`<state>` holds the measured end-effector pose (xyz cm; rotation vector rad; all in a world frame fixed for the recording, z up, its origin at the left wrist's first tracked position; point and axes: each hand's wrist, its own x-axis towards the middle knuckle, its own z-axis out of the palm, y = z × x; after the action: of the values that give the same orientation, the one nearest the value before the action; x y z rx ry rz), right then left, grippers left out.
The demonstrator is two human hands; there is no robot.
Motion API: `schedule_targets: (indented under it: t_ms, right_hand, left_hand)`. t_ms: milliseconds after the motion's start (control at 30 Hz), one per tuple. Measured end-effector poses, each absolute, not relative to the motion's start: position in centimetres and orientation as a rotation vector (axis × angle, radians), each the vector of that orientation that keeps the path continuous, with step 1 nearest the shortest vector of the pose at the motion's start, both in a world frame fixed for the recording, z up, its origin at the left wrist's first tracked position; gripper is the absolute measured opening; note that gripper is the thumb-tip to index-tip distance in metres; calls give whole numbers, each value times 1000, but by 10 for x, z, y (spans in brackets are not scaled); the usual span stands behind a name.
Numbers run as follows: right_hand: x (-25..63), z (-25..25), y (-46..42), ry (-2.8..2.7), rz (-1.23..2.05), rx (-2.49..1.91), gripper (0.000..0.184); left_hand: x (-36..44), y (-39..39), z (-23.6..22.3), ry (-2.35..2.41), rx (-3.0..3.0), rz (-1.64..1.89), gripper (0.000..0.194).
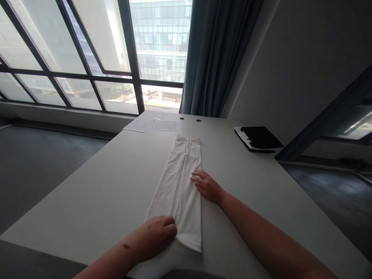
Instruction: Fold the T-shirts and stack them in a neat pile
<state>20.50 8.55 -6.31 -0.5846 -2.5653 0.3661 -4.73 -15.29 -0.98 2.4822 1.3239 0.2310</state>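
A pair of white trousers (186, 193) lies flat on the table, its waistband with a drawstring at the far end and the leg hems toward me. My left hand (159, 234) is closed at the near hem of the left leg, with the fingertips curled under and partly hidden. On the right leg, about halfway along, my right hand (207, 186) rests with its fingers stretched out over the cloth's outer edge. The two legs lie side by side, with some creases between them.
The white table (110, 186) holds paper sheets (145, 121) at its far left and a black folder (260, 137) with papers at the far right. Two cable holes (198, 120) sit near the back edge. A blue curtain (217, 58) hangs beyond, beside the windows.
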Motion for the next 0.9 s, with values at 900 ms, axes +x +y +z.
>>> schedule_targets:
  t_ms: [900]
  right_hand:
    - [242,-54,-70,-2626,485,-368,35]
  left_hand:
    - [-128,-172,-42,1472,2623,519,26]
